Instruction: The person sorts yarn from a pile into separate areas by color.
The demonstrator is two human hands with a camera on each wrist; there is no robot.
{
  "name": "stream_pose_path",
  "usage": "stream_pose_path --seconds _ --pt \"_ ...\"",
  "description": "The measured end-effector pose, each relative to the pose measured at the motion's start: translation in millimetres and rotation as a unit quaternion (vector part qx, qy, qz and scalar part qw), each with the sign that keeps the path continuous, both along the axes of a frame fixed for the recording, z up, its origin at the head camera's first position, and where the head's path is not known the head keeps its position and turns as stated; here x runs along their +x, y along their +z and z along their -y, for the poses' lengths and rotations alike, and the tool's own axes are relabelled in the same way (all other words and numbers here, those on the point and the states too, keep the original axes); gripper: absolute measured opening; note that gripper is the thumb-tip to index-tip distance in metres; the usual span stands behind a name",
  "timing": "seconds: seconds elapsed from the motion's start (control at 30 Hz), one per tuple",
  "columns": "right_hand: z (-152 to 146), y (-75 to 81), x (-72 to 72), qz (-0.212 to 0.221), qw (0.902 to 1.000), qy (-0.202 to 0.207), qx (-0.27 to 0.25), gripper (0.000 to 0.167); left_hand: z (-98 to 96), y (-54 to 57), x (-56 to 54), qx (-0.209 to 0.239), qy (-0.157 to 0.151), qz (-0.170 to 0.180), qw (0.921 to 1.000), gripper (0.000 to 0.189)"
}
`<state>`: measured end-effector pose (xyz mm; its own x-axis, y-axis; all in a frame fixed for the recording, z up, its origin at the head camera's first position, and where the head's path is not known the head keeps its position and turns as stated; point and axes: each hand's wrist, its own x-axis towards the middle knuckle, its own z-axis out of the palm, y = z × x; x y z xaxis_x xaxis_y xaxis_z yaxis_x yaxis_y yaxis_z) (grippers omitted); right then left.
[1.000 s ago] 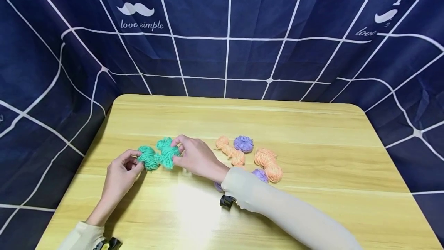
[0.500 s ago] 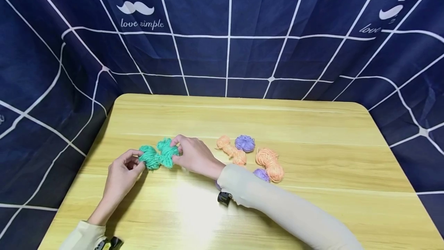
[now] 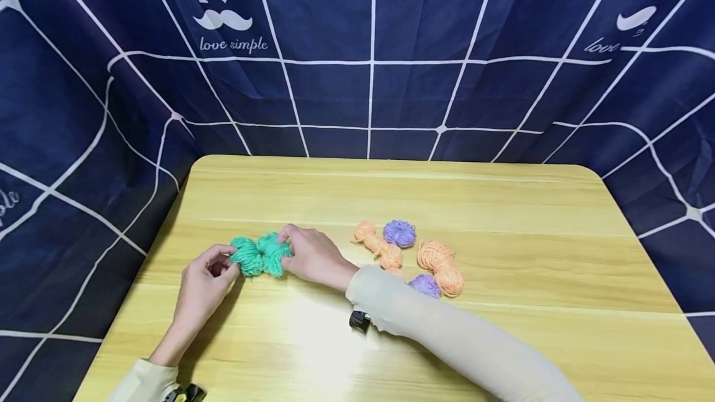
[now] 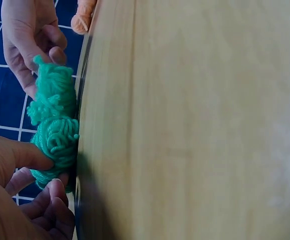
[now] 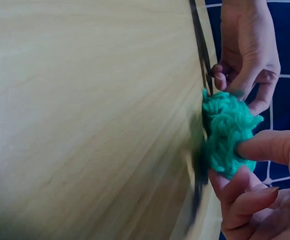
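On the left part of the table, two bundles of green yarn lie end to end, their near ends meeting. The fingers and thumb of my left hand [image 3: 203,284] pinch the outer end of the left green yarn bundle [image 3: 247,257]. From the other side, my right hand [image 3: 318,259] grips the right green yarn bundle [image 3: 274,255] between thumb and fingers. In the left wrist view, the left bundle [image 4: 57,142] is rounded and wound in loops. The right bundle [image 5: 227,135] looks looser in the right wrist view, with strands sticking out.
Right of the hands lie more yarn bundles: a purple one [image 3: 400,233], a knobbly orange one [image 3: 375,242], a larger orange one [image 3: 436,256] and a second purple one [image 3: 426,286], partly behind the right sleeve [image 3: 391,303]. A dark blue curtain [image 3: 335,92] surrounds the wooden table [image 3: 475,203].
The right hand has lowered the right green bundle and brought it closer against the left one. The gap between them has narrowed. The head view has shifted slightly.
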<state>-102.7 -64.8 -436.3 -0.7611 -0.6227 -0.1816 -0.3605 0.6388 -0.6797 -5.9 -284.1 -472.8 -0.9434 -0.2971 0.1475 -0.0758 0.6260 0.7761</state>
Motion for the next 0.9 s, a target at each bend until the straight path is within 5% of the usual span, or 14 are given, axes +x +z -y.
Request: stream_pose_path --seconds 0.9 --pt "-5 0.1 1.3 0.030 0.9989 0.032 0.015 0.054 0.5 -0.5 4.0 0.008 -0.004 -0.026 0.9996 0.034"
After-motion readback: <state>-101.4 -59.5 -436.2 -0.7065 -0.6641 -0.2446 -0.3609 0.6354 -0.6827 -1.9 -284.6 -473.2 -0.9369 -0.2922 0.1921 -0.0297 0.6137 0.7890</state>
